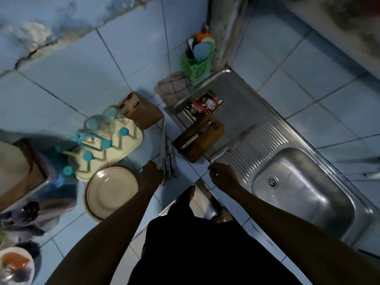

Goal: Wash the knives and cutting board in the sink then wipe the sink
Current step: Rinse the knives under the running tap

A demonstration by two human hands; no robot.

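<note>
A person stands at a blue-tiled counter with the washing apparently not yet begun: the steel sink, at four o'clock in the view, looks dry and holds nothing. The left hand curls around a cluster of knives lying on the tiles near centre. The right hand is loosely curled just below the handle of a steel knife that lies on the ribbed drainboard; whether the fingers touch it cannot be told. The wooden cutting board, at twelve o'clock from the hands, carries another knife. Judging by this, every item awaits the basin, and wiping the sink comes last. A checked cloth sits at twelve o'clock, beside a green caddy.
</note>
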